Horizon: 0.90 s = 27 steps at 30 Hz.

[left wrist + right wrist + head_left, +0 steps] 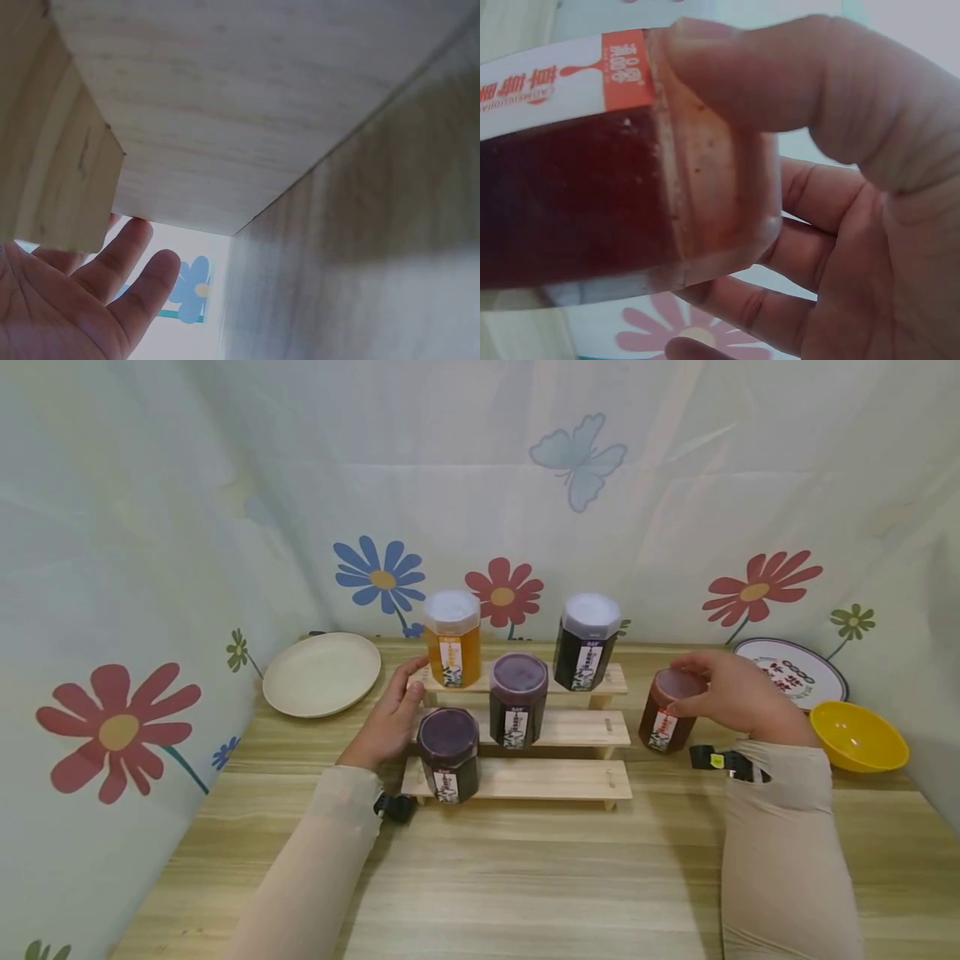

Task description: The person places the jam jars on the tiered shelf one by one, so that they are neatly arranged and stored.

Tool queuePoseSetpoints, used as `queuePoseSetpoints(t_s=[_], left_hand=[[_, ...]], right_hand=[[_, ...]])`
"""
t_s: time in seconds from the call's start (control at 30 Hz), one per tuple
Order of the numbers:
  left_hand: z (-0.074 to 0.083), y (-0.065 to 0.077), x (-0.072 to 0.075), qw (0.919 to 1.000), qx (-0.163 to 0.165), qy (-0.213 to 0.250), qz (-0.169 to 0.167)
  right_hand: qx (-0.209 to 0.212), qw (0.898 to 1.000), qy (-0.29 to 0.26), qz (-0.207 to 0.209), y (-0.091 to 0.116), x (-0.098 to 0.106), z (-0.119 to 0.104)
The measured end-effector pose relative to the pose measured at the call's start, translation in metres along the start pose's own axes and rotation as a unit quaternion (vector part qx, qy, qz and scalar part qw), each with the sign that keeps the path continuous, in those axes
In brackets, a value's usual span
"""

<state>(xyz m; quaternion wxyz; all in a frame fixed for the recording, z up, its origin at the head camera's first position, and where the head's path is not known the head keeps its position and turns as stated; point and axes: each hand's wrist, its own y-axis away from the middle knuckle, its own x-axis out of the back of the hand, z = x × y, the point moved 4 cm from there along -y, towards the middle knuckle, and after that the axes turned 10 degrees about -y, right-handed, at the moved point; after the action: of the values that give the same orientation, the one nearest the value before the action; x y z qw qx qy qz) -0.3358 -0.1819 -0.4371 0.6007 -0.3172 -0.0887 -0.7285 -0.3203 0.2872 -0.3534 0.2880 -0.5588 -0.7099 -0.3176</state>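
My right hand (738, 693) grips a jar of red jam (667, 714) near its lid, right of the stepped wooden stand (517, 779). In the right wrist view the thumb lies along the lid's side, and fingers curl round the far side of the jam jar (570, 202). At the stand's left end, my left hand (390, 718) rests beside the upper steps, fingers extended and no jar in them. The left wrist view shows that hand (82, 307) by a wooden leg (67, 150) under a board. Nearest to it are an orange jar (468, 652) and a dark jar (438, 739).
Another dark jar (517, 693) stands on the middle step, and a purple-black one (581, 647) on the top step. A cream plate (322, 677) lies back left. Behind my right hand are a patterned white plate (757, 647) and a yellow bowl (858, 739). A flowered curtain backs the table.
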Motion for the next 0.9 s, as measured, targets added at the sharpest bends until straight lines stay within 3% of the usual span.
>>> queuePoseSetpoints(t_s=[0.33, 0.6, 0.9], left_hand=[[0.004, -0.001, -0.001, 0.9999, 0.009, 0.005, -0.001], [0.035, 0.010, 0.005, 0.9998, 0.013, 0.015, -0.007], [0.036, 0.010, 0.006, 0.9996, 0.016, 0.021, -0.006]], right_hand=[[0.020, 1.000, 0.015, 0.011, 0.025, 0.014, -0.021], [0.024, 0.999, 0.021, 0.013, 0.039, 0.015, -0.033], [0.053, 0.998, 0.021, -0.006, 0.051, 0.012, -0.047]])
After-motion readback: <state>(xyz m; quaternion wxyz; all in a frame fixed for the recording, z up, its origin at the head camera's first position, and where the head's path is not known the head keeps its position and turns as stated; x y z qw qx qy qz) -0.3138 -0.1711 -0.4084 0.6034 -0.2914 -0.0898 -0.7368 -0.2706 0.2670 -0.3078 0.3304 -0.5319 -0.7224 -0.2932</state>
